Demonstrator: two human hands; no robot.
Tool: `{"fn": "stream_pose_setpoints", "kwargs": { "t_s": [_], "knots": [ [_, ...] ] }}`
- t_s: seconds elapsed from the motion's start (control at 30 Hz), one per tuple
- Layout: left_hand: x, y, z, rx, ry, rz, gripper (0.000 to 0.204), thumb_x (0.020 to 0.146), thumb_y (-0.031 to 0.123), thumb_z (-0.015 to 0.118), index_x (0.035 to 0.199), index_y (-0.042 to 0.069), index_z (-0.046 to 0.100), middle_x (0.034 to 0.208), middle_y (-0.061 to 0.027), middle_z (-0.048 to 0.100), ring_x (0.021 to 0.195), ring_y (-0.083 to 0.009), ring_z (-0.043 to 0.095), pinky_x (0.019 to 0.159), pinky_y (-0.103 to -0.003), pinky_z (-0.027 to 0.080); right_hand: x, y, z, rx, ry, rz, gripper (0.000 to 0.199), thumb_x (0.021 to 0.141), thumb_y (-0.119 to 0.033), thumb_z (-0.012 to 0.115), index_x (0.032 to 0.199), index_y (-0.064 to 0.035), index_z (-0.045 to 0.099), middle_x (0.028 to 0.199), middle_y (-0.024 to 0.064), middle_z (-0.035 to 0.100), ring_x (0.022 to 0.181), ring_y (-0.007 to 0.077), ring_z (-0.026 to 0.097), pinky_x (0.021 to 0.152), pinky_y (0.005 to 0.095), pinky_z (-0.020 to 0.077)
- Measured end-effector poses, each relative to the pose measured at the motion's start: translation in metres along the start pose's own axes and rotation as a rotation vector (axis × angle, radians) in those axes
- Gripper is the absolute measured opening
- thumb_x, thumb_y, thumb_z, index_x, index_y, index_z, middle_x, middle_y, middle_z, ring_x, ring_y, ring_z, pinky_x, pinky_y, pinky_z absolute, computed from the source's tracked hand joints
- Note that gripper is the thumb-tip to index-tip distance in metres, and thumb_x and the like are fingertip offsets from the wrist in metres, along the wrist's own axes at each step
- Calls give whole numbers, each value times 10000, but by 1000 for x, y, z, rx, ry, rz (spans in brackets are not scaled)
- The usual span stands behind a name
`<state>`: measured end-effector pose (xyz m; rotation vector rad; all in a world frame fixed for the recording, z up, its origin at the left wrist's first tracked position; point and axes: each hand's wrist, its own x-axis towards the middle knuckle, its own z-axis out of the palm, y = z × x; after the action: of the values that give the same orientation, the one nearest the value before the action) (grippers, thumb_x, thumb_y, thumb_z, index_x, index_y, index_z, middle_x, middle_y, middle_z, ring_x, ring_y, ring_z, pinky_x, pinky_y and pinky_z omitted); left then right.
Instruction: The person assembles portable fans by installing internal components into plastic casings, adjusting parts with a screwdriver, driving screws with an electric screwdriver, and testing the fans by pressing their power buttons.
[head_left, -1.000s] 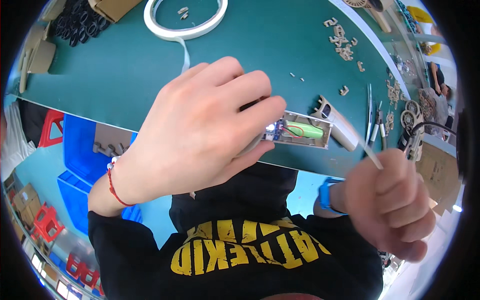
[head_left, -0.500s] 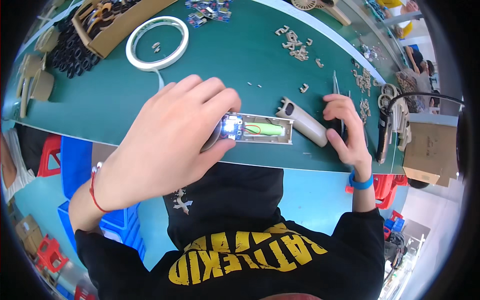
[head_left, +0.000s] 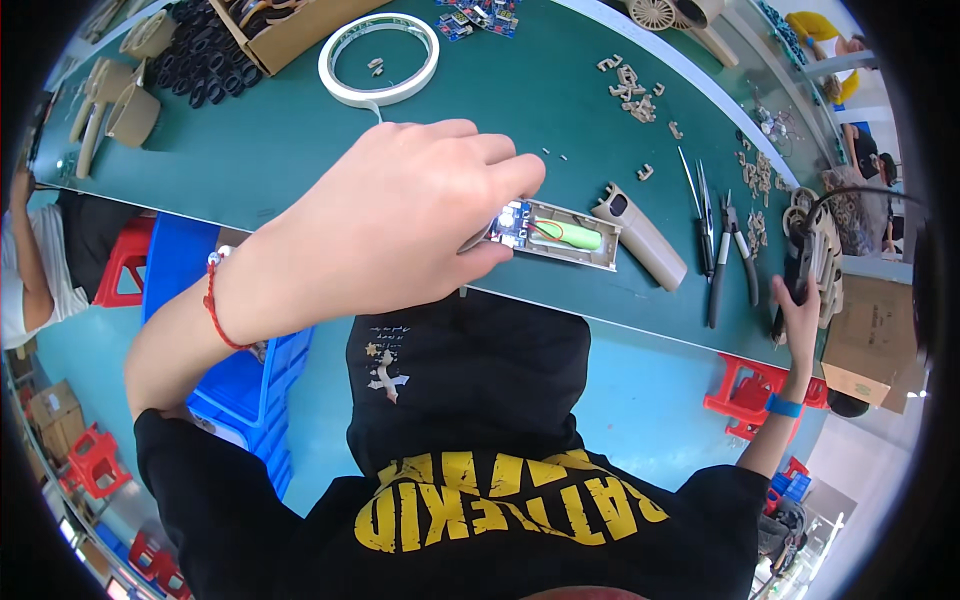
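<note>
Left hand clamps the open beige housing at the desk's near edge; right hand grips a dark tool.

The person wears a black sweatshirt with bold yellow lettering across the chest and a small pale figure print, its sleeves pushed up. A thin red string bracelet circles the left wrist; a blue wristband circles the right.

The green table has open room in the middle, between the white tape ring and the big left hand. To the right, the tan handle piece, the pliers and the small tan bits stand in the way.
</note>
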<state>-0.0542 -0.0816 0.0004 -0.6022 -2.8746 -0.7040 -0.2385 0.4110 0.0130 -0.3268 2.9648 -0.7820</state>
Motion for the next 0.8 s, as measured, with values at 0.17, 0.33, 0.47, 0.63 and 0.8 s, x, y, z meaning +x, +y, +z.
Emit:
{"fn": "stream_pose_setpoints", "kwargs": {
  "t_s": [0.17,0.33,0.47,0.63,0.8],
  "knots": [
    [3,1,3,-72,-8,-9,331,721,95,757,980,74,552,892,-79,596,844,-268,584,706,-371,475,-11,-53,-2,891,-132,-236,629,991,-444,490,1436,-24,341,825,32,466,723,110,442,667,265,377],
    [2,-3,6,-83,-9,-2,332,727,95,745,988,73,540,887,-95,589,847,-283,582,718,-373,477,-16,-172,39,1527,-588,-567,587,975,-501,474,1367,-70,401,754,27,437,659,108,450,606,259,384],
    [4,-6,7,-97,-4,32,328,731,123,742,982,63,540,876,-103,583,840,-291,582,724,-383,476,-17,-234,81,1777,-714,-664,441,945,-391,582,1231,-73,473,773,31,474,665,91,481,639,252,436],
    [6,-6,7,-106,28,52,319,724,117,742,960,52,537,863,-107,575,815,-305,573,717,-397,468,-19,-274,119,1813,-535,-726,483,918,-468,572,1201,-87,480,762,10,502,666,81,496,647,242,437],
    [3,-7,11,-84,68,61,343,688,89,759,926,39,517,838,-113,564,810,-318,570,707,-400,461,-15,-288,142,1824,-364,-770,530,892,-545,562,1170,-100,487,751,-11,530,668,71,511,655,232,438]
  ]
}}
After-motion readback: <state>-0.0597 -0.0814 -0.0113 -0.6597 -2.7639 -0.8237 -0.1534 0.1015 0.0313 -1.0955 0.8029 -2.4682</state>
